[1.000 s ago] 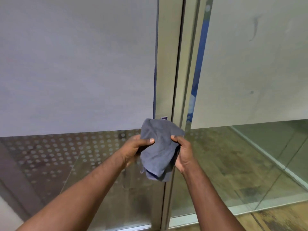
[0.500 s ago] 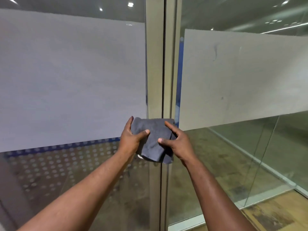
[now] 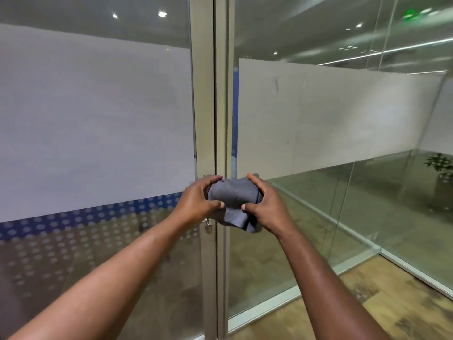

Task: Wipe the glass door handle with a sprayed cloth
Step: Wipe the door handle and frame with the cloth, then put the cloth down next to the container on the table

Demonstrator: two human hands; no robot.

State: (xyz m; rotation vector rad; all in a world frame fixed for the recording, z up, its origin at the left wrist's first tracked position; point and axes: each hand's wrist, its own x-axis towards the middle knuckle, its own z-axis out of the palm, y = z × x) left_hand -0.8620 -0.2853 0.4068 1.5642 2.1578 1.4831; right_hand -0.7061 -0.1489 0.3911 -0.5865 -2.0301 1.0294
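Hands, left (image 3: 196, 204) and right (image 3: 266, 207), have bunched the grey microfibre cloth (image 3: 234, 201) tighter, both gripping it before the metal door frame (image 3: 206, 119); wiping can begin.

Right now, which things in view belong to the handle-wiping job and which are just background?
Job:
- grey cloth, bunched
- left hand, gripping it
- right hand, gripping it
- door frame

Background:
- frosted panels
- potted plant
- wood floor

No handle clearly visible.

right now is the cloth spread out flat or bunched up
Bunched up. The grey cloth is gathered into a thick wad between the left hand and right hand, with loose folded layers hanging below.
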